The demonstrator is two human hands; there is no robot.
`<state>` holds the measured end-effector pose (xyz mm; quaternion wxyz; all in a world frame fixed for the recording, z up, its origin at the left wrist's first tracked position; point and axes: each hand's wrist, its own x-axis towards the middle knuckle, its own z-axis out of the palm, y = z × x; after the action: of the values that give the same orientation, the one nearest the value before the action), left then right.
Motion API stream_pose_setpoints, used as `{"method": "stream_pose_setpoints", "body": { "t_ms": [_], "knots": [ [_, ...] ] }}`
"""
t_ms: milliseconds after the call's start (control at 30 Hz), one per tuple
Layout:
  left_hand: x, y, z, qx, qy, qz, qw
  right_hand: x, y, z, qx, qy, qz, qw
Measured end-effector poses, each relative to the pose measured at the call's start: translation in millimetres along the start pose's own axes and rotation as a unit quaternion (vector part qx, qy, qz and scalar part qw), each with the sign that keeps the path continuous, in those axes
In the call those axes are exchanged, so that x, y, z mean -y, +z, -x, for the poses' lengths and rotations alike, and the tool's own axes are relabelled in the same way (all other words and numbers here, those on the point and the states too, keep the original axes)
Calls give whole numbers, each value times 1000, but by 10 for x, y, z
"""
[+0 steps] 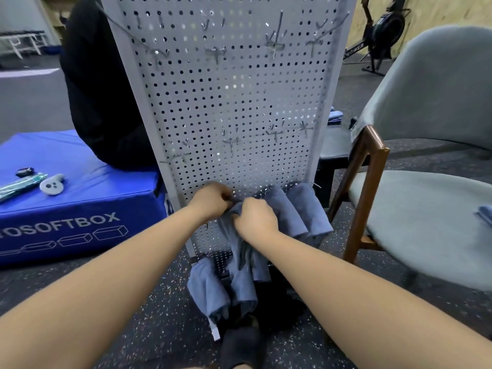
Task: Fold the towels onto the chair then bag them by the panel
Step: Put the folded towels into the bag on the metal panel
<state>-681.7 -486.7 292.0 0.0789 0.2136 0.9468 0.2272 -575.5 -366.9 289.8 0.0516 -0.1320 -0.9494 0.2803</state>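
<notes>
To your left, the blue box (80, 209) reads "OSOFTBOX", and a grey controller (52, 184) lies on top of it. Your left hand (211, 199) is curled, pinching the top of a blue towel (241, 272) against the pegboard panel (229, 102). Just beside it, your right hand (255, 218) grasps the same towel. Other towels (300, 209) hang on the panel. On the right, a grey chair (415, 209) stands on the speckled black floor (159, 302), with another towel (484, 214) at its seat edge.
</notes>
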Motion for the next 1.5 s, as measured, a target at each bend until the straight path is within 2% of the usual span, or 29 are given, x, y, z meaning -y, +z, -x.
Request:
{"method": "stream_pose_setpoints", "body": {
  "t_ms": [67,267,367,533,667,833,1033,1200,1367,1500],
  "knots": [
    [-23,67,38,-29,-15,-44,999,-31,101,0,12,7,14,1000],
    [-127,0,146,-72,-48,-66,994,-137,118,98,40,14,40,998],
    [-292,-113,212,-98,-30,-42,994,-239,-51,198,52,-9,65,996],
    [-903,-185,313,-96,34,15,995,-408,-706,519,10,-27,48,998],
    [-1624,-185,388,-66,95,40,992,-615,-1428,868,-61,-25,49,997],
    [-2652,-127,549,-38,172,60,983,-1003,-2308,1241,-124,19,73,989],
    [-3727,230,645,29,218,159,962,-1569,-3262,1614,-196,85,135,968],
    [-4453,655,608,85,204,253,942,-2095,-3833,1870,-231,136,162,950],
    [-4986,1037,465,119,186,240,945,-2605,-4202,2014,-228,202,148,941],
    [-5287,1279,395,137,151,277,939,-2893,-4291,2058,-199,234,104,946]
  ]
}}
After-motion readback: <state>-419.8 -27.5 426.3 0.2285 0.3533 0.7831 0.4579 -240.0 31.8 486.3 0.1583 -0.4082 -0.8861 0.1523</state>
